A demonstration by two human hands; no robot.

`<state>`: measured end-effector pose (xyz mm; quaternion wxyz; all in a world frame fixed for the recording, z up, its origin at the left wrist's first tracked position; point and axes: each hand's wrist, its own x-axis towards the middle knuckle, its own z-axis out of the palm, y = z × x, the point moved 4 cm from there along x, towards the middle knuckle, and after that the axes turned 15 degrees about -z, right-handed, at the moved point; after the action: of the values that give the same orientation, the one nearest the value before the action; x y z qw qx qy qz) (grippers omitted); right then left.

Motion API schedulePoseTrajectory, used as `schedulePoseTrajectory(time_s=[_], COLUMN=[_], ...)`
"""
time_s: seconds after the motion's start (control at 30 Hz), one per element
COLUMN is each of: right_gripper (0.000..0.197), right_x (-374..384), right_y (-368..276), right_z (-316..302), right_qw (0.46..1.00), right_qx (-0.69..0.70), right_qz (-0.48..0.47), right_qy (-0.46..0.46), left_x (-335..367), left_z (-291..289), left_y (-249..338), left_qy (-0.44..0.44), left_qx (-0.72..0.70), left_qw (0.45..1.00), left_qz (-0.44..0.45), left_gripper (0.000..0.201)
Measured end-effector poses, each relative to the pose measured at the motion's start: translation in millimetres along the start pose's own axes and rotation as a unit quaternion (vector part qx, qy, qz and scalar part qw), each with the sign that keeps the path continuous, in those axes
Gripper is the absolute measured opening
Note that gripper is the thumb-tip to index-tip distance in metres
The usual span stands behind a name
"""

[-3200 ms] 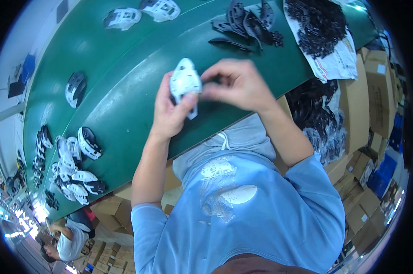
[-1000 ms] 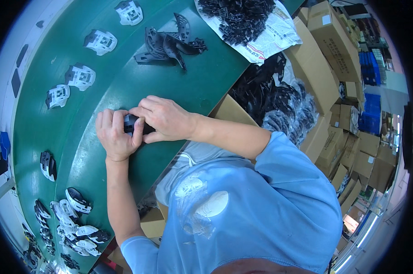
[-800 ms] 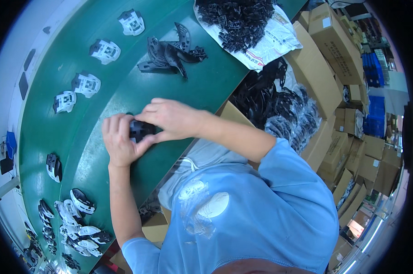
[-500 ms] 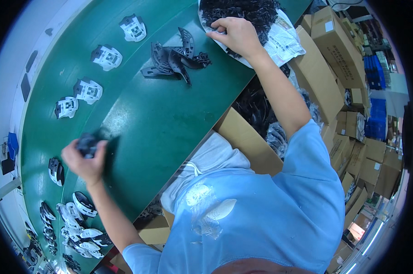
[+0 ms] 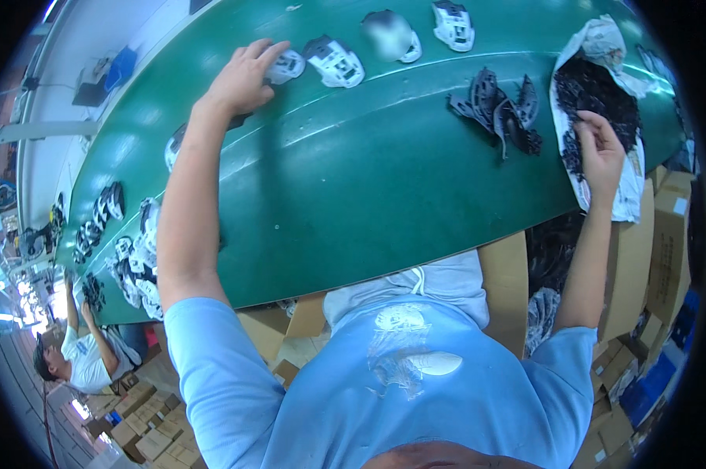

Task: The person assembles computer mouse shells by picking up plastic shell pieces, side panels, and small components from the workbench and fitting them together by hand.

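Note:
My left hand (image 5: 243, 82) reaches across the green table. Its fingers are stretched out at the left edge of a white-and-grey molded shell (image 5: 288, 67), with the thumb apart. Whether they touch the shell is hard to see. Partly hidden beneath that wrist is a dark piece (image 5: 238, 122). My right hand (image 5: 603, 160) is over a white sack (image 5: 626, 191) spread open on the right, full of small black plastic parts (image 5: 599, 90). Its thumb and fingertips are pinched together; what they hold, if anything, is too small to make out.
More white-and-grey shells, such as one shell (image 5: 335, 62), line the far side of the green table (image 5: 353, 180). Curved black parts (image 5: 497, 113) lie heaped left of the sack. Shells (image 5: 138, 266) pile up at left. A co-worker (image 5: 95, 356) is beyond them. Cardboard boxes (image 5: 505, 273) stand below the edge.
The view has turned left. My left hand has gone from carrying a dark piece low over the table to reaching the row of shells. My right hand stays at the sack, fingers still pinched.

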<state>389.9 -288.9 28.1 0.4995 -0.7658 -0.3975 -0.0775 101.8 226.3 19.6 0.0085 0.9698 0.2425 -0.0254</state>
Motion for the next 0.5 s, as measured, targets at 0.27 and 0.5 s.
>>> schedulePoseTrajectory(time_s=[0.27,0.5], right_gripper=[0.011,0.014], right_x=[-25.8,-60.2], right_y=[-85.0,-147.9], right_z=[82.9,157.6], right_qw=[0.991,0.934], right_qx=[0.130,0.330], right_qz=[0.002,-0.003], right_qy=[-0.019,-0.138], left_x=[-10.3,-115.2], left_z=[-17.2,37.4], left_y=[-30.9,141.4], left_qy=[0.077,-0.166], left_qx=[0.062,-0.732], left_qw=[0.995,0.649], left_qz=[0.018,-0.126], left_gripper=[0.067,0.051])
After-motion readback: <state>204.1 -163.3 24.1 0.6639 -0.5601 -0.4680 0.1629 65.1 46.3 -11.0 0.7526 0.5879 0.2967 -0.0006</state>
